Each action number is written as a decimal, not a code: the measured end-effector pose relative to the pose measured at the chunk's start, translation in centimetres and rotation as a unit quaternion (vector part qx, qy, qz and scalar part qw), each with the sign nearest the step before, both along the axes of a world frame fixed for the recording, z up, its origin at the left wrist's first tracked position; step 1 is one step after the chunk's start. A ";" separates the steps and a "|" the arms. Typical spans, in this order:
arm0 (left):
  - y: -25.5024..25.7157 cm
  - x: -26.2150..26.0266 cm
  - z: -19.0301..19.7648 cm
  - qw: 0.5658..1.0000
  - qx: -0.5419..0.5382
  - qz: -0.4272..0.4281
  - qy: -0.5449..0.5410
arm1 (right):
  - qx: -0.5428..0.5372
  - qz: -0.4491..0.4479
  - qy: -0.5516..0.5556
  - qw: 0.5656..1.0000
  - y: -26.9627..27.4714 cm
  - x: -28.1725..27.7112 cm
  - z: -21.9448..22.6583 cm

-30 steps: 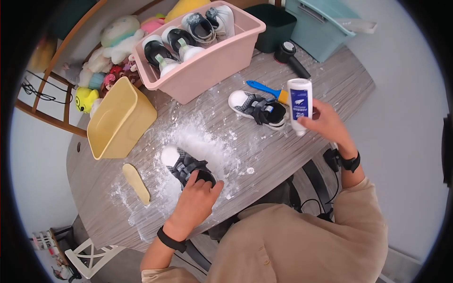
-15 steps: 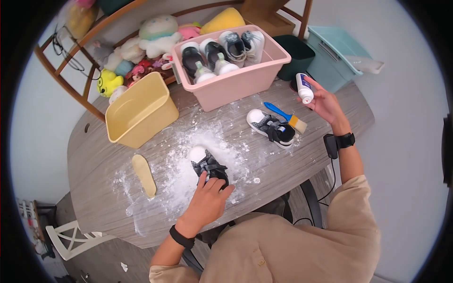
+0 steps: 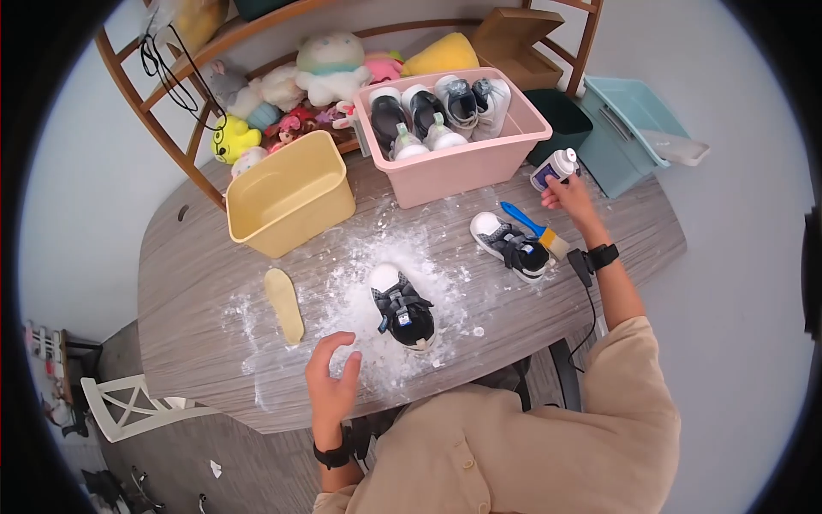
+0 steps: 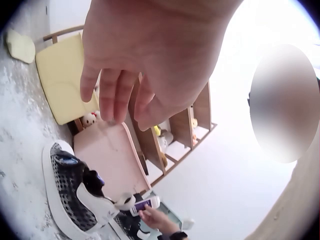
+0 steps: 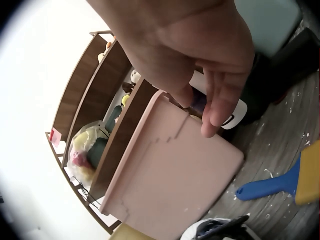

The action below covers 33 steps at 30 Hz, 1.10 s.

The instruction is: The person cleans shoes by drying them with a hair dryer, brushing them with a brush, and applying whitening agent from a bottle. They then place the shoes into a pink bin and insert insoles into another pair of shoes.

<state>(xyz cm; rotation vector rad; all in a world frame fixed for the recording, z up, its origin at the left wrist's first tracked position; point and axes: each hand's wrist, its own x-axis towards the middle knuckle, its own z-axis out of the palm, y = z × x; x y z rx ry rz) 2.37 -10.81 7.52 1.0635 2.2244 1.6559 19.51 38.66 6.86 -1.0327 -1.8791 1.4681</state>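
Observation:
My left hand [image 3: 332,381] is held over the table's front left part, thumb and fingers spread, holding nothing. Just right of it, a black-and-white shoe [image 3: 404,315] with dark straps stands on a patch of white powder. In the left wrist view the same shoe [image 4: 72,192] shows from the side, apart from the fingers. My right hand [image 3: 568,197] grips a white bottle [image 3: 561,161] with a purple label, cap upward, near the pink bin's right end. In the right wrist view, fingers cover much of the bottle [image 5: 236,115]. A matching shoe [image 3: 515,248] sits below that hand.
A blue-handled brush [image 3: 538,226] lies against the matching shoe. A pale insole [image 3: 284,307] lies at the left. A yellow bin [image 3: 291,201] and a pink bin [image 3: 462,171] of shoes line the back. Dark green [image 3: 569,128] and teal [image 3: 621,141] bins stand at the right.
My left hand has let go of the shoe and drawn back to the left. The right hand has carried the bottle toward the back and turned its cap from downward to upward.

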 end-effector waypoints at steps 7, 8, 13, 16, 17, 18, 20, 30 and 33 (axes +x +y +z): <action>-1.8 -1.8 0.2 0.993 0.004 0.034 -0.113 | 0.014 0.020 -0.046 0.999 1.6 -1.4 -3.5; -1.7 -2.0 0.5 0.992 -0.002 0.037 -0.124 | 0.008 0.022 -0.050 0.998 1.5 -1.7 -3.5; 0.2 -3.0 -0.4 0.989 -0.026 0.002 -0.145 | 0.027 0.010 -0.057 0.998 1.4 -1.7 -3.9; 2.2 -3.4 -1.3 0.987 -0.034 -0.031 -0.156 | 0.041 0.014 -0.070 0.997 1.5 -1.7 -4.0; 2.9 -3.5 -1.4 0.984 -0.046 -0.030 -0.167 | 0.044 0.010 -0.066 0.997 1.1 -1.7 -3.8; 3.5 -3.6 -1.5 0.982 -0.056 -0.030 -0.178 | 0.042 0.012 -0.064 0.997 0.9 -1.7 -3.7; 4.5 -3.8 -1.6 0.981 -0.080 -0.037 -0.172 | 0.040 0.016 -0.063 0.997 0.8 -1.6 -3.4; 8.3 -1.6 -1.0 0.967 -0.245 -0.063 -0.023 | 0.268 -0.002 -0.212 0.940 2.4 3.5 -5.0; 8.7 -1.4 -0.6 0.958 -0.277 -0.077 0.000 | 0.260 0.030 -0.239 0.935 -0.4 3.6 -3.5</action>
